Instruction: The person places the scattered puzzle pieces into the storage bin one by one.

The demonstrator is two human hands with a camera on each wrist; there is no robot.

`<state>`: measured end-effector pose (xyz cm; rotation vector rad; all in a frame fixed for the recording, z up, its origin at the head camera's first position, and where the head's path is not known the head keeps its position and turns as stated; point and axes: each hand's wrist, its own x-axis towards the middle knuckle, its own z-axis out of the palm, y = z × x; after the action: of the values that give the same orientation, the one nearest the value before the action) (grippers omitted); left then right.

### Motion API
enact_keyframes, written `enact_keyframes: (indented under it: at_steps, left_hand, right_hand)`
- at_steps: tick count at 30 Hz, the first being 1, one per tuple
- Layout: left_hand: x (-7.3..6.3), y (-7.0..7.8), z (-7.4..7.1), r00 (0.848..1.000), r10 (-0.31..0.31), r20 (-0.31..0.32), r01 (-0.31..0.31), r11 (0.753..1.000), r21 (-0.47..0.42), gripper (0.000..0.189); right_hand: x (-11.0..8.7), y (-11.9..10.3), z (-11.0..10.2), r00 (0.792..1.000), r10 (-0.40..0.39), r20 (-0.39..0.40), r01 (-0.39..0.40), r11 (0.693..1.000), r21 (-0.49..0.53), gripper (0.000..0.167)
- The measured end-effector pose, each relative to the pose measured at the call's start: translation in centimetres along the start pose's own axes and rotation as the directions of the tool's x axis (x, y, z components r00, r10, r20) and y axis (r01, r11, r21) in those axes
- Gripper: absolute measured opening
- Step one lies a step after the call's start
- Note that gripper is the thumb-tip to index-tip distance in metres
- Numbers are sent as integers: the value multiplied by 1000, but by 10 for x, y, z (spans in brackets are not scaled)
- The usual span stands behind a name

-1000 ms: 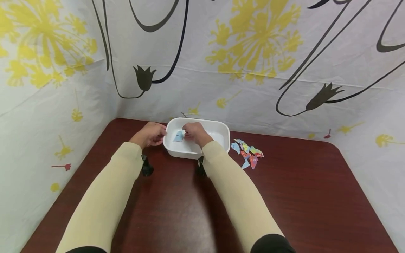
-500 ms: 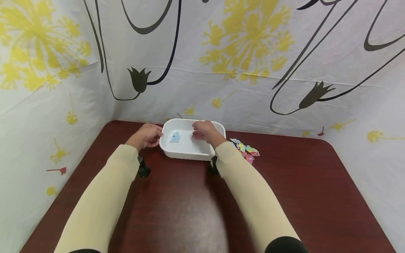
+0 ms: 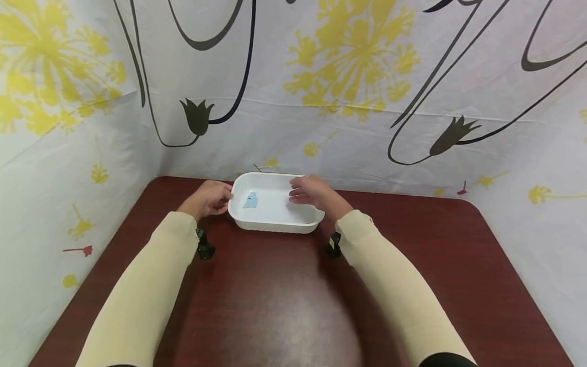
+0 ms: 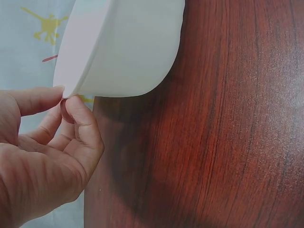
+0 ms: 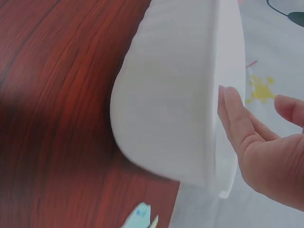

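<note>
Left hand (image 3: 208, 198): thumb and forefinger pinch the left rim of a white, oblong, glossy tray (image 3: 275, 225). Right hand (image 3: 314, 193): fingers extended over the tray's right end, holding nothing visible. Tray's long axis runs left to right between the hands. Pale-blue, irregular flat piece (image 3: 250, 200) lies inside, left part: leftward of the right fingertips, nearer the left hand but across the wall; its own long axis unclear. Beyond: white, flower-printed cloth (image 3: 275, 127).

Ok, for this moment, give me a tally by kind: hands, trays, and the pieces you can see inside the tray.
Hands: 2 (left hand, right hand)
Trays: 1 (white tray)
Pieces visible inside: 1 (blue piece)
Total: 4
</note>
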<state>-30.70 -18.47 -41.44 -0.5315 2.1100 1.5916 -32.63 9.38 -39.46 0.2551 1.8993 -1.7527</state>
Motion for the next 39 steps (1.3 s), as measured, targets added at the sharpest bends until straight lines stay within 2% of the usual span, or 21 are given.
enact_keyframes:
  at_steps: [9, 16, 24, 31, 39]
  left_hand:
    - [-1, 0, 2, 1000, 6, -5, -6, 1000, -4, 38]
    - [0, -2, 2, 1000, 3, -3, -3, 1000, 2, 38]
    - [1, -5, 0, 1000, 6, -3, -6, 1000, 9, 39]
    - [0, -5, 0, 1000, 2, -8, -2, 1000, 6, 38]
    - [0, -3, 1, 1000, 24, 2, -24, 1000, 1, 39]
  right_hand:
    - [-18, 2, -19, 999, -43, -1, 43, 998, -36, 49]
    - [-26, 11, -31, 998, -51, -37, 49, 998, -46, 46]
    - [-36, 21, -44, 997, -68, -34, 65, 995, -72, 48]
    - [-46, 28, -54, 997, -79, -23, 78, 996, -43, 49]
    - [-55, 35, -73, 993, -115, -6, 114, 990, -88, 45]
